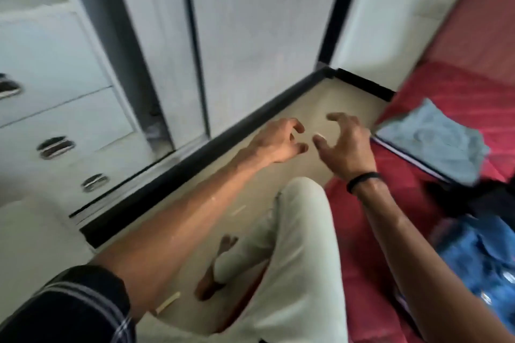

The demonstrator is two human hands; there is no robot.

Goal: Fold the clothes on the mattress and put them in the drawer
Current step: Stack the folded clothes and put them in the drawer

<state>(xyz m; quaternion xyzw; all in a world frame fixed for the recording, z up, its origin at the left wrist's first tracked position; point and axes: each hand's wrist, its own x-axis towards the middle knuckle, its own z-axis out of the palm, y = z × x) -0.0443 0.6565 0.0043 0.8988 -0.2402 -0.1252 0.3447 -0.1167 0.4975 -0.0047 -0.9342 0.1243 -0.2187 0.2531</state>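
Observation:
A folded light blue garment (434, 142) lies on the red mattress (457, 86) at the right. A dark garment (457, 198) and a blue denim piece (479, 259) lie nearer to me on the same mattress. My left hand (278, 142) and my right hand (345, 145) hover over the floor just left of the mattress, fingers loosely curled, holding nothing. The right hand is close to the folded garment's left edge. White drawers (55, 108) with dark recessed handles stand at the far left, all closed. The view is blurred.
A white wardrobe door (250, 36) with black frame and a black skirting run along the beige floor (306, 108). My knee in pale trousers (301, 231) and a bare foot (214, 267) are below the hands. A small pale stick (167, 302) lies on the floor.

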